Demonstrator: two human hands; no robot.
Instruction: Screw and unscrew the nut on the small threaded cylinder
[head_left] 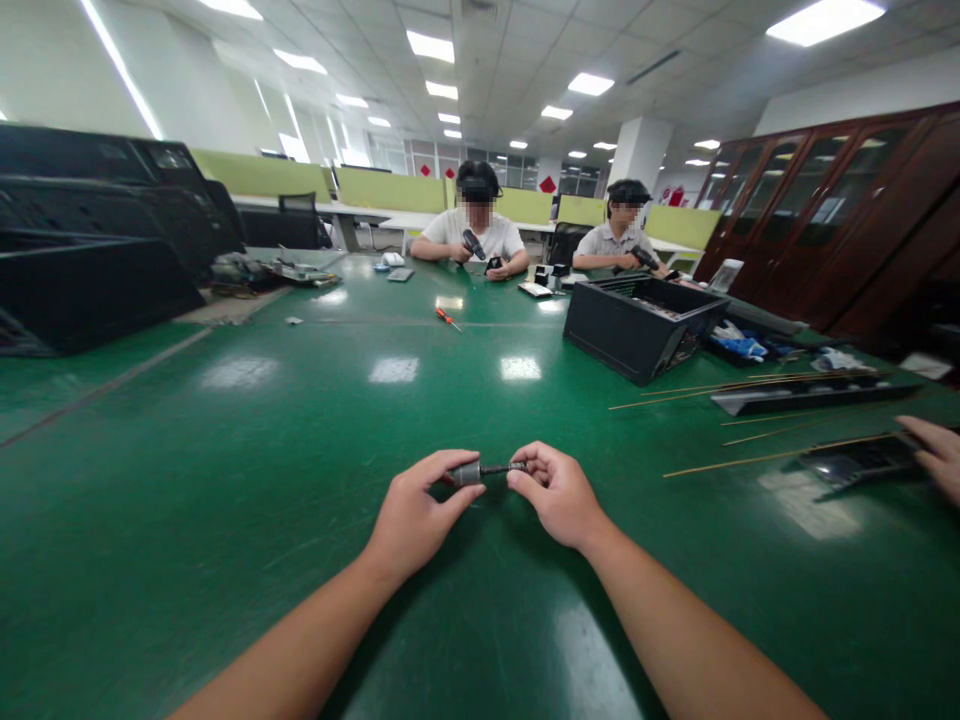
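Both my hands hover over a green table and hold one small tool between them. My left hand pinches its grey metal cylinder between thumb and fingers. My right hand grips the thin dark shaft that sticks out of the cylinder to the right. The piece lies level, just above the tabletop. A bit of red shows at the cylinder's left end, mostly hidden by my fingers.
A black crate stands at the right middle. Long thin rods and dark trays lie to the right, where another person's hand rests. A red-handled screwdriver lies farther back. Two people sit at the far edge. Black machines fill the left.
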